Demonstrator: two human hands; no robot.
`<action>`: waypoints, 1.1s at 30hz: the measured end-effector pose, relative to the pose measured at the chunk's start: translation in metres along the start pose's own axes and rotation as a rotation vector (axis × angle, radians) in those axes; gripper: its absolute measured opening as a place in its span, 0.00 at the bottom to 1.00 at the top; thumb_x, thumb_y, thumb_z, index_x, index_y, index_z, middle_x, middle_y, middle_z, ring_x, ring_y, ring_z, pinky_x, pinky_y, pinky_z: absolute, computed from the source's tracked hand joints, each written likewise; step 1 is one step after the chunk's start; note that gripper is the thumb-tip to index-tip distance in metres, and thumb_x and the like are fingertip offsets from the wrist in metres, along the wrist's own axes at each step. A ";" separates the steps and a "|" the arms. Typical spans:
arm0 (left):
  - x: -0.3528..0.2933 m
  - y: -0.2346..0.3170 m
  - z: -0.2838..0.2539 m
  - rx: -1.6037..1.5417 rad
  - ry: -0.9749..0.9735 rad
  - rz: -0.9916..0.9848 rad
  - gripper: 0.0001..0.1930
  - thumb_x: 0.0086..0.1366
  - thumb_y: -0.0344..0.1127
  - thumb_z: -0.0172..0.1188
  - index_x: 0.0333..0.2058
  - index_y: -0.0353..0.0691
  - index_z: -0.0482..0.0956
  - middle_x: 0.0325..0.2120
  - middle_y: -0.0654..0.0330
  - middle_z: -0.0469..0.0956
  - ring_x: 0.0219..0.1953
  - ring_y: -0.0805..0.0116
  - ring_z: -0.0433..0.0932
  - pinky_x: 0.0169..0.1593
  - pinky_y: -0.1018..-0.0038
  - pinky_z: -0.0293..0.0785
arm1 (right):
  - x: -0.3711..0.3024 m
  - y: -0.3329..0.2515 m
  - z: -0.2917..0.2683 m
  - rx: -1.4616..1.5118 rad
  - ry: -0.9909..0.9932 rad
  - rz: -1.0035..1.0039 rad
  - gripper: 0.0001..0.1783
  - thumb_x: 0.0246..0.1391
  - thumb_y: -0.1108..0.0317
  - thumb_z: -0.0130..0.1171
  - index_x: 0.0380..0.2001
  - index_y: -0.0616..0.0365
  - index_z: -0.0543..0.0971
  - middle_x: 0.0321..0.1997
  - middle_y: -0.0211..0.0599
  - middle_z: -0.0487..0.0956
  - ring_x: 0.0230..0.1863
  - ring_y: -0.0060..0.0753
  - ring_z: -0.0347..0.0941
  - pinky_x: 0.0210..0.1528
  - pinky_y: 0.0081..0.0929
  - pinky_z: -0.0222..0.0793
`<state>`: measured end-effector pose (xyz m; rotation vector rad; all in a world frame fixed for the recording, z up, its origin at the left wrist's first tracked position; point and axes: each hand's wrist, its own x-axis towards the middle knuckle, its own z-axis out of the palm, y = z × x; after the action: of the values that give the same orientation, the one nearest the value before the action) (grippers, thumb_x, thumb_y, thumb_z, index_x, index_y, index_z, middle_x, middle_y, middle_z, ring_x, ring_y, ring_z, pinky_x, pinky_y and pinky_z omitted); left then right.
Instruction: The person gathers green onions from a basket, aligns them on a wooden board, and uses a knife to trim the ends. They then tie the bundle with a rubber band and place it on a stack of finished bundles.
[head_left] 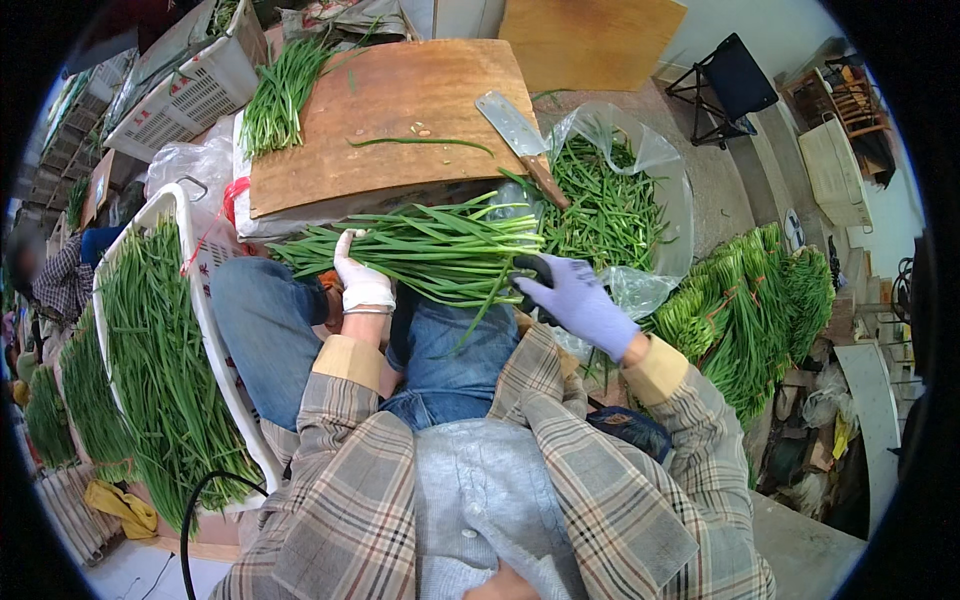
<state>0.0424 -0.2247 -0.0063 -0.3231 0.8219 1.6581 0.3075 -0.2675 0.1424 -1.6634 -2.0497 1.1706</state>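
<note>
A loose bunch of garlic chives (420,245) lies across above my lap, pale stem ends to the right and green leaf tips to the left. My left hand (357,275), in a whitish glove, is closed around its leafy part from below, thumb on top. At the stem ends, my right hand (565,297), in a lavender glove with dark fingertips, has its fingers pinched together on a garlic chive. That stalk bends down apart from the bunch; the exact grip is partly hidden. Just beyond is a wooden board (400,110) with a cleaver (515,125) on its right edge.
More chives (280,100) lie on the board's left corner. A clear plastic bag (680,200) of loose green trimmings stands to the right. Tied bundles (745,310) are piled further right. At left is a white crate (190,235) full of chives. A folding stool (735,80) stands far right.
</note>
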 end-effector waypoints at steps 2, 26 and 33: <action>0.001 0.002 0.001 -0.045 -0.053 -0.012 0.08 0.54 0.41 0.57 0.21 0.46 0.73 0.25 0.64 0.77 0.32 0.64 0.74 0.42 0.67 0.71 | 0.015 0.008 0.012 -0.237 0.026 -0.010 0.22 0.53 0.54 0.56 0.35 0.67 0.76 0.31 0.53 0.77 0.33 0.49 0.75 0.37 0.36 0.70; 0.036 -0.001 -0.046 -0.082 -0.182 -0.066 0.07 0.58 0.39 0.54 0.24 0.45 0.75 0.25 0.64 0.77 0.35 0.63 0.74 0.46 0.65 0.69 | -0.007 0.146 -0.072 -0.920 0.292 0.420 0.20 0.52 0.56 0.56 0.41 0.60 0.75 0.35 0.46 0.80 0.35 0.41 0.78 0.33 0.33 0.72; 0.056 0.001 -0.063 -0.095 -0.191 -0.060 0.05 0.57 0.36 0.56 0.26 0.43 0.77 0.29 0.61 0.78 0.36 0.62 0.75 0.48 0.67 0.69 | 0.004 0.015 0.002 -0.531 0.245 -0.284 0.21 0.44 0.52 0.62 0.40 0.52 0.77 0.36 0.38 0.76 0.39 0.38 0.74 0.40 0.32 0.68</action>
<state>0.0131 -0.2254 -0.0850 -0.2478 0.5870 1.6461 0.3154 -0.2641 0.1298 -1.5410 -2.4562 0.3252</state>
